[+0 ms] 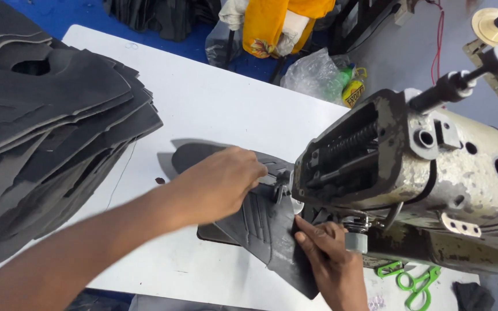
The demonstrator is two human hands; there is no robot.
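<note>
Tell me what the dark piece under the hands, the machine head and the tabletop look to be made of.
Dark piece: likely synthetic leather or foam-backed fabric, matte grey-black, bending limply with stitched ridges. Machine head: cast metal, its cream paint chipped and grimy, bare grey showing. Tabletop: smooth white laminate by its look, faintly marked; the core is hidden.

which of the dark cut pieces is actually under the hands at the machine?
The single ribbed dark piece lying flat by the sewing machine, pressed by the left hand and right hand. The others sit untouched in the stack at the table's left.
</note>
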